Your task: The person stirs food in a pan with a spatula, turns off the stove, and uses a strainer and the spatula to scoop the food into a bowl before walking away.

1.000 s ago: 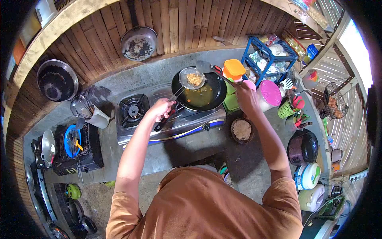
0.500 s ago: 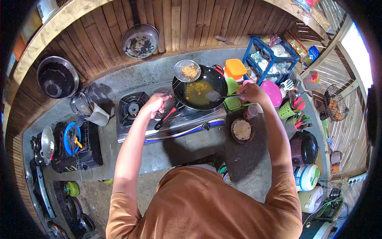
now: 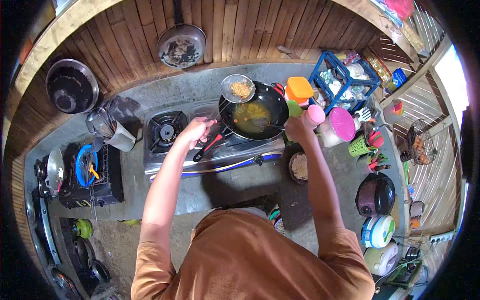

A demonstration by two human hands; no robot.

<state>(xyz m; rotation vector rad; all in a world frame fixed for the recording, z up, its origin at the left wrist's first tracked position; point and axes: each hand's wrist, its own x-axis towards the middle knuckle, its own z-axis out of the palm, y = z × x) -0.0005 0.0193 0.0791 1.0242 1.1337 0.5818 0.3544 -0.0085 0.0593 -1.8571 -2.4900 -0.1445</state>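
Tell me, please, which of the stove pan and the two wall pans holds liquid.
The black pan on the stove: yellowish liquid pools in it, while the left wall pan and right wall pan show none.

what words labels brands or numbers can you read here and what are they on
No text reads clearly.
Brown-and-yellow packet, beside the blue rack: lettering too blurred to read.
Blue packet: pale marking, too small to read.
Black stove, at the picture's left: pale marks on its front, too blurred to read.
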